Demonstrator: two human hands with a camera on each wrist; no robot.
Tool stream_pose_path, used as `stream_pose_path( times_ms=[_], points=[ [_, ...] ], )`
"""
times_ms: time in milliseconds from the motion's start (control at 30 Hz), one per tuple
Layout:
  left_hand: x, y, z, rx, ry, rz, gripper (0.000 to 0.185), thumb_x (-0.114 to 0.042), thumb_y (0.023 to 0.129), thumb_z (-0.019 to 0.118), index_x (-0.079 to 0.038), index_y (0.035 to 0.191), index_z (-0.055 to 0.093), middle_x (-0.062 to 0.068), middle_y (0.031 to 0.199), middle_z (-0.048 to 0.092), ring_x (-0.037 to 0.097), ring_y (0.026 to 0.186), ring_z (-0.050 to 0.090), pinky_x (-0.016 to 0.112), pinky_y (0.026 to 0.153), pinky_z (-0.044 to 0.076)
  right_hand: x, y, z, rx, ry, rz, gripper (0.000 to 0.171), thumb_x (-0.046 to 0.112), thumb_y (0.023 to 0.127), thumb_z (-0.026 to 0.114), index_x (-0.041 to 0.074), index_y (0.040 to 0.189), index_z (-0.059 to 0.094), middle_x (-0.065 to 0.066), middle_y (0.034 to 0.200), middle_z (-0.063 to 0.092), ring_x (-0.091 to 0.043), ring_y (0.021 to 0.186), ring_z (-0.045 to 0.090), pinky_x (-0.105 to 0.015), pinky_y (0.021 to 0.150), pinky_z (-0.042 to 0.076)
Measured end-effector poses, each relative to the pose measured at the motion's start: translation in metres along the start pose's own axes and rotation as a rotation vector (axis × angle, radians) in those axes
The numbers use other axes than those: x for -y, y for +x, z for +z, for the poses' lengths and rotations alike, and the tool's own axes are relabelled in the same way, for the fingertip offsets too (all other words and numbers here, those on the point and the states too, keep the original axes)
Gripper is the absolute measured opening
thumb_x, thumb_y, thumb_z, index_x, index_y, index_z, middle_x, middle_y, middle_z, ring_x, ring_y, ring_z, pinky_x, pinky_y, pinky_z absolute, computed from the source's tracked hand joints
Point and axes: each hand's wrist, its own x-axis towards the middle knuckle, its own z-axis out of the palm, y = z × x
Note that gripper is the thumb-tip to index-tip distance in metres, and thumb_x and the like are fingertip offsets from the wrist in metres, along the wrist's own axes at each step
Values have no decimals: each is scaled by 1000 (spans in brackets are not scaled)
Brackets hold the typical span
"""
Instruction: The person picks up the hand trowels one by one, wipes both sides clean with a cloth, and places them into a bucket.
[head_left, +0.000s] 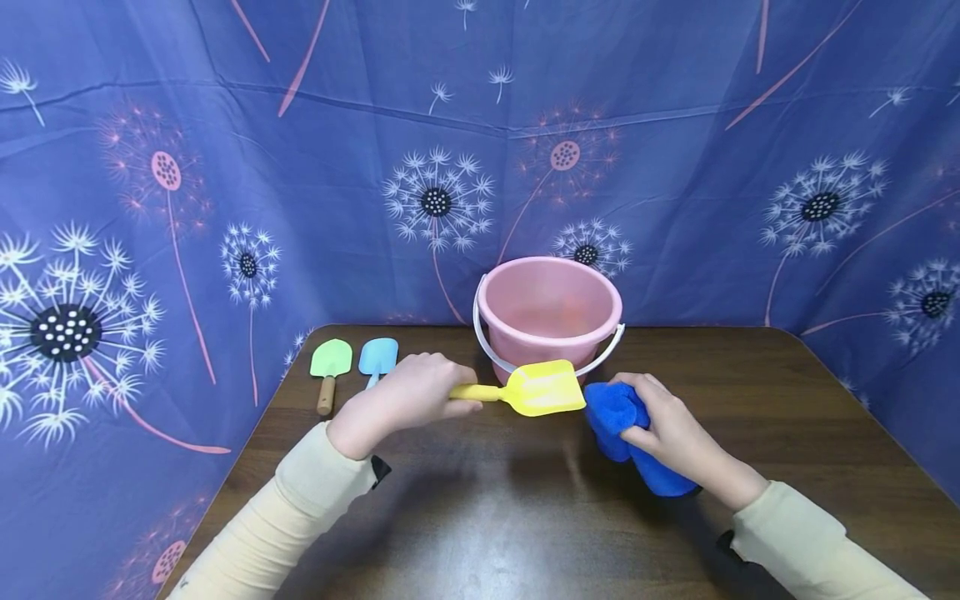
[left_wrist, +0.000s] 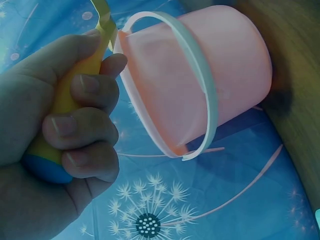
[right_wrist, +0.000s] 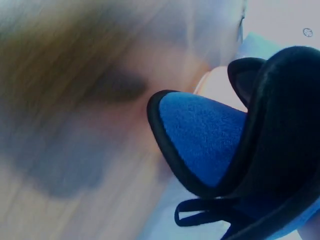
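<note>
My left hand (head_left: 408,393) grips the handle of a yellow toy shovel (head_left: 534,388), whose blade is held just above the table in front of a pink bucket (head_left: 549,310) with a white handle. In the left wrist view my fingers (left_wrist: 82,130) curl round the yellow handle (left_wrist: 70,95), with the bucket (left_wrist: 200,75) close behind. My right hand (head_left: 667,429) holds a folded blue cloth (head_left: 618,417), right beside the shovel blade. The right wrist view shows the blue cloth (right_wrist: 200,135) with a dark edge, close up and blurred.
A green toy shovel (head_left: 330,367) with a wooden handle and a light blue one (head_left: 377,358) lie at the back left of the dark wooden table (head_left: 525,517). Blue fabric with dandelion print (head_left: 225,167) walls the table on three sides.
</note>
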Motion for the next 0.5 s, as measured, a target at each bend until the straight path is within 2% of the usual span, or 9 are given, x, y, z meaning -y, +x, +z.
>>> stream_pose_path(
  times_ms=[133,233,333,400,500],
  points=[
    [-1,2,-4,5,-6,-10,20,-37,84,68,-23,73,60,-12,53,37,7,48,36,25,43,30,1,0,4,-29,105,62,55,0,77,68,4,126,43,-20,115,57,-40,94,61,-58,71,50],
    [-2,3,-6,-10,-7,0,21,-37,85,67,-23,72,59,-12,53,36,7,48,35,25,43,29,0,1,7,-64,163,78,53,-3,78,64,4,126,43,-20,113,59,-35,91,63,-54,72,52],
    [-3,5,-8,-30,-3,19,20,-38,85,67,-24,72,59,-12,53,36,7,49,35,24,43,29,1,1,9,-104,211,98,51,-6,78,59,2,126,43,-17,112,60,-25,89,61,-39,77,53],
    [-4,6,-9,-37,0,31,20,-38,85,67,-24,73,59,-12,53,35,7,49,36,24,44,29,3,1,10,-120,252,129,48,-7,80,56,1,126,44,-16,113,60,-16,90,58,-28,78,50],
    [-6,8,-10,-39,-2,41,19,-38,85,67,-24,74,60,-13,53,35,7,50,36,24,45,30,7,2,11,-108,358,200,42,-2,88,52,3,129,43,-14,116,58,-8,93,55,-21,81,46]
  ],
)
